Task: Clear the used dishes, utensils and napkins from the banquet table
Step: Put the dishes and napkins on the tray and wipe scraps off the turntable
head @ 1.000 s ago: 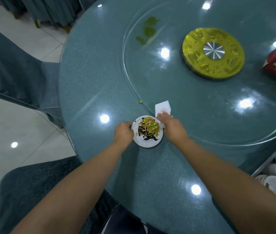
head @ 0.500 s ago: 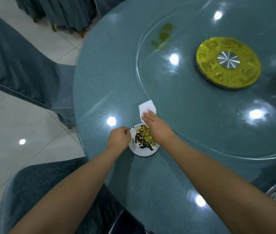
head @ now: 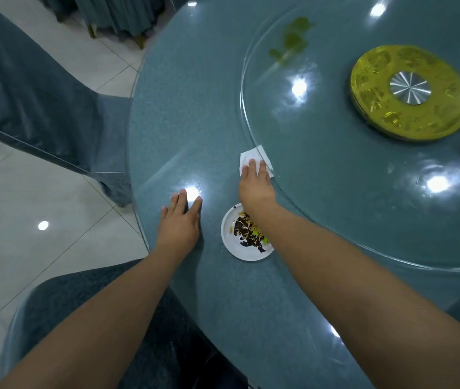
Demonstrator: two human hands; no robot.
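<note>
A small white plate [head: 233,242] with dark and yellow food scraps sits near the table's front-left edge, partly under my right forearm. Just beyond it a white paper napkin [head: 248,158] lies at the rim of the glass turntable. My right hand [head: 255,183] reaches over the plate and its straight fingers rest flat on the napkin. My left hand [head: 179,220] lies flat on the table to the left of the plate, fingers spread, holding nothing.
The round blue table [head: 183,113] carries a glass turntable [head: 321,153] with a gold hub [head: 410,92] and a green smear [head: 290,40]. Blue-covered chairs stand at the left [head: 32,102] and beneath my arms [head: 63,296].
My left hand let go of the plate's rim and moved left, flat onto the table. My right hand slid farther forward onto the napkin. The view shifted left.
</note>
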